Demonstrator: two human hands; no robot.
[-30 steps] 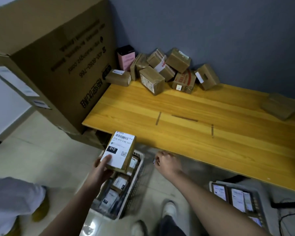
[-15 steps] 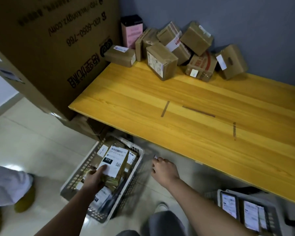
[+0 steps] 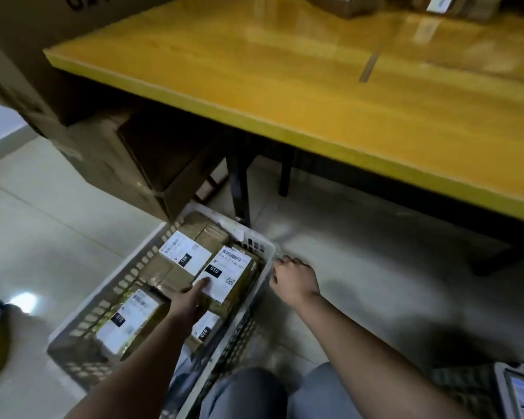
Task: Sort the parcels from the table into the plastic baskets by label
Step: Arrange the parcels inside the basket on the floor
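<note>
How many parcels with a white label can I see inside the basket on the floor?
4. One at the far left, one held by the left hand at the far right, one near left, one near right. Others may be hidden underneath.

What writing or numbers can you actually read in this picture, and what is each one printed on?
"010": black tag on the label of the parcel that the left hand holds in the white basket.
"010 010 130 331", roughly: line under that label's barcode; last digits uncertain.
"010": label of the front-left parcel.
"010": label of the parcel by the forearm.
"15N", perhaps: label of the rear parcel.
Big carton print: cut off, unreadable.
</note>
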